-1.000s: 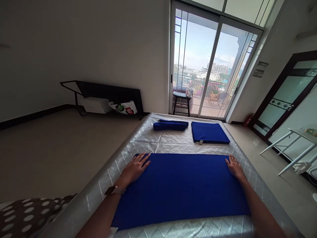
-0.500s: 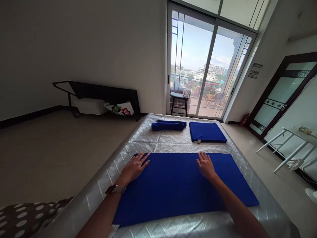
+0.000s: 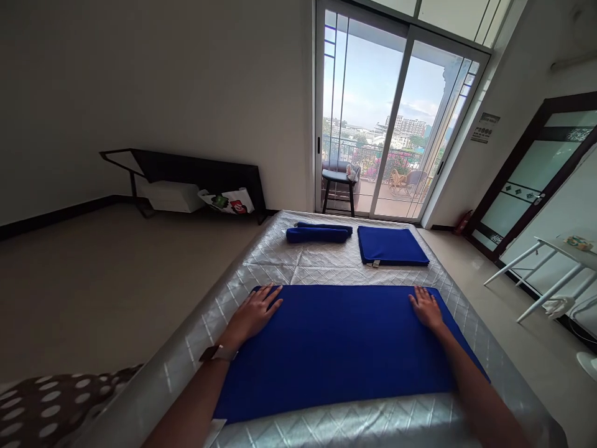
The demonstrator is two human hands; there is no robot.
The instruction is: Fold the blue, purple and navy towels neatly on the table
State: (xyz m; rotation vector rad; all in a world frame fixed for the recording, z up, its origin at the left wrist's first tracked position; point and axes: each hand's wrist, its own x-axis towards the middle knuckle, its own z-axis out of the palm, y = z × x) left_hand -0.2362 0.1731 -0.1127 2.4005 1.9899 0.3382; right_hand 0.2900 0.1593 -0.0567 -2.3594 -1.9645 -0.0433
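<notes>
A blue cloth (image 3: 340,348) lies flat and smooth across the silvery quilted mattress (image 3: 280,270). My left hand (image 3: 254,313) rests open on its far left corner, fingers spread; a watch (image 3: 218,353) is on that wrist. Near the cloth's far right corner, my right hand (image 3: 426,308) lies flat with fingers stretched out. A white tag (image 3: 217,429) pokes out at the near left corner. Beyond the cloth are a rolled or folded blue cloth (image 3: 319,234) and a squarely folded blue cloth (image 3: 392,246) with a small label.
A black bench (image 3: 200,168) with a white box (image 3: 172,197) and a printed bag (image 3: 228,201) stands along the left wall. Sliding glass doors (image 3: 364,112) are behind the mattress. To the right is a white-legged table (image 3: 557,261). Polka-dot fabric (image 3: 51,404) lies at lower left.
My right hand has slid rightward along the cloth, from right of its middle to near the far right corner. My left hand has stayed in place.
</notes>
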